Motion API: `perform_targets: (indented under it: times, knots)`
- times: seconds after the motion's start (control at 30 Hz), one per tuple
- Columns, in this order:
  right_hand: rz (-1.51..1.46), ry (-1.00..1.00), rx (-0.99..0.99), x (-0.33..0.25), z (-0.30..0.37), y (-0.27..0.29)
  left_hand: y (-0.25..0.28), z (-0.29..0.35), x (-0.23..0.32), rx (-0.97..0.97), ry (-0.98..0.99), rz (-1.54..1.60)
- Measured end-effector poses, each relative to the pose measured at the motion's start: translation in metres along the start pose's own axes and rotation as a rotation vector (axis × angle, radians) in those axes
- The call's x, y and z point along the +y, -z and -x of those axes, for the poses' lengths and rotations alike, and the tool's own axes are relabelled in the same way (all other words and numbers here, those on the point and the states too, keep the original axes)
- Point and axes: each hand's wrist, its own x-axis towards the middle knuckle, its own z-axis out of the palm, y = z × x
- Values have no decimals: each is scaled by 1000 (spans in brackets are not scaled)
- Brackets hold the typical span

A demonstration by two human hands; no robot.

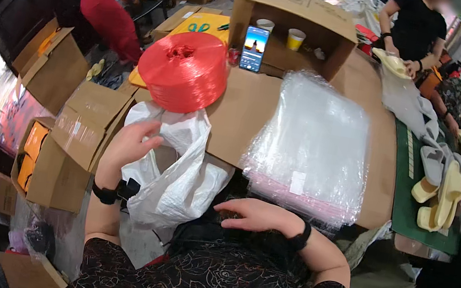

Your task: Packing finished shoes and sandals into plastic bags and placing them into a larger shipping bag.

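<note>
My left hand (130,144) is raised at the mouth of a white plastic bag (181,178), its fingers curled on the bag's upper edge. My right hand (255,215) lies flat and spread near my chest, just below a stack of clear plastic bags (314,140) on the cardboard-covered table (242,115). It holds nothing. A big spool of red twine (183,69) stands behind the white bag.
An open cardboard box (291,28) at the back holds paper cups, with a phone (254,49) propped against it. More cardboard boxes (72,147) stand at my left. At the right, other people handle yellow slippers (443,197) on a green mat. A person in red trousers (110,5) sits far left.
</note>
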Motion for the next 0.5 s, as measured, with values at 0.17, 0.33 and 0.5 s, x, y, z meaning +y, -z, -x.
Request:
perform_targets:
  times: [0.17,0.33,0.5]
  knots:
    - [7,146,551,-43,97,26,-1,1,134,64,-635,-137]
    - [94,-46,1155,-32,188,50,-37,6,216,-198,-884,36]
    - [232,-467,1899,68,318,55,-134,-32,249,-244,-1041,10]
